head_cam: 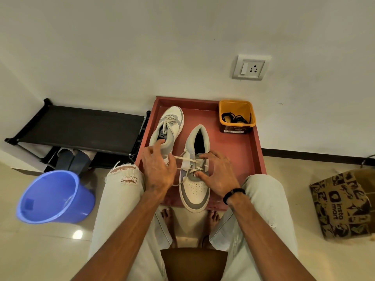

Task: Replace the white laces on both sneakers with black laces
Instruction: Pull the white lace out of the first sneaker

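Left hand pinches a white lace; yellow tub holds black laces.

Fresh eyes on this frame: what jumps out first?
Both hands work the white lace of the near sneaker on the red tray: the left hand pulls a strand sideways, the right hand rests on the shoe. Black laces wait in the yellow tub at the tray's far right corner.
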